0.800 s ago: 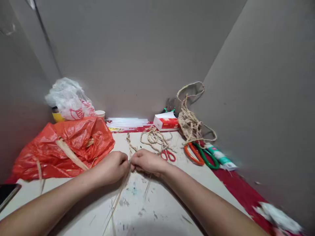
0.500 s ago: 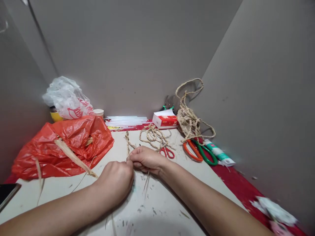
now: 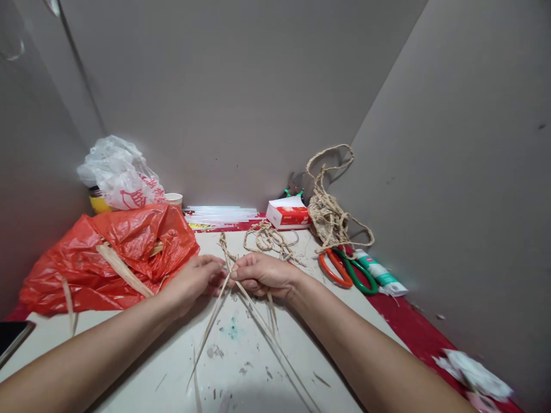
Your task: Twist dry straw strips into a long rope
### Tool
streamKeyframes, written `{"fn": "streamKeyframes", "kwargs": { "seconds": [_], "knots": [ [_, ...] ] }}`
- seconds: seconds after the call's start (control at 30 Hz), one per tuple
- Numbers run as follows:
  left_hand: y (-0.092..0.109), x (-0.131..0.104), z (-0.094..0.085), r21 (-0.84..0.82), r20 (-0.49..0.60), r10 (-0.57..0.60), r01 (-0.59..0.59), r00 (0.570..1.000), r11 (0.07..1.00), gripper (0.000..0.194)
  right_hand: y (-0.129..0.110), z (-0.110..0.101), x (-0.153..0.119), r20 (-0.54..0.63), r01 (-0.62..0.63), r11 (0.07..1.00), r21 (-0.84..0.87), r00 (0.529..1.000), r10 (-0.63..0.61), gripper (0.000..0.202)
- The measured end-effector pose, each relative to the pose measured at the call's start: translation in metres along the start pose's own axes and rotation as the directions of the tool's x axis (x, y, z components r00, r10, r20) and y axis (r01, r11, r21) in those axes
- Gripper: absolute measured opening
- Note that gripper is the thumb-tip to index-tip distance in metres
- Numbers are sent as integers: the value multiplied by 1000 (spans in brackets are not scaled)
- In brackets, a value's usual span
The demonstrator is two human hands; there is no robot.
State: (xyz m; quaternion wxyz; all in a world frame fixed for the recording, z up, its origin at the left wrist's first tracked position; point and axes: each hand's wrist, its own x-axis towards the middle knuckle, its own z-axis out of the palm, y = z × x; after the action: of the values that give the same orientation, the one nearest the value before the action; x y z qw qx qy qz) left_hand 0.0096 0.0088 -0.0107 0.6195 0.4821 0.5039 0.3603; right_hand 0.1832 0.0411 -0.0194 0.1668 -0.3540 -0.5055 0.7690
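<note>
A braided straw cord (image 3: 224, 246) stands out beyond my hands over the white tabletop. My right hand (image 3: 264, 275) is closed, with thumb and forefinger pinching the cord at its near end. From that pinch a loose straw strand (image 3: 207, 331) runs down to the left, and longer straw strands (image 3: 275, 344) spread down to the right. Just left of the pinch is my left hand (image 3: 196, 281). Its fingers are loosely bent and apart, with the tips close to the strands; whether they touch is unclear.
A red plastic bag (image 3: 107, 252) with straw strips lies at left. Behind are a coiled cord (image 3: 269, 238), a red-and-white box (image 3: 288, 212) and clear sticks (image 3: 221, 214). Orange-handled scissors (image 3: 334, 269), green-handled scissors (image 3: 365, 278), a tube (image 3: 381, 272) and a rope bundle (image 3: 329, 215) sit at right.
My left hand has loosened from its closed grip at the cord and moved slightly left and up. The strands now show, splayed below the right hand's pinch.
</note>
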Motion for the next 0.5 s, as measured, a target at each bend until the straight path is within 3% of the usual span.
{"fn": "streamKeyframes", "kwargs": {
  "seconds": [0.07, 0.1, 0.3, 0.5],
  "knots": [
    [-6, 4, -1, -64, 200, -151, 167, 968, 984, 18, 1, 0, 0, 1, 5, 999, -34, 1000, -5, 11],
    [-8, 3, -1, -60, 245, -167, 186, 955, 981, 17, 0, 0, -1, 2, 9, 998, -60, 1000, -9, 12],
    [-11, 1, 3, 123, 134, -91, 74, 987, 990, 12, -6, 4, -7, -52, 10, 936, -351, 998, -30, 15],
    [-14, 6, 1, 287, 140, -94, 51, 986, 957, 21, -7, 16, -9, -217, -102, 707, -700, 973, -74, 14]
  ]
}}
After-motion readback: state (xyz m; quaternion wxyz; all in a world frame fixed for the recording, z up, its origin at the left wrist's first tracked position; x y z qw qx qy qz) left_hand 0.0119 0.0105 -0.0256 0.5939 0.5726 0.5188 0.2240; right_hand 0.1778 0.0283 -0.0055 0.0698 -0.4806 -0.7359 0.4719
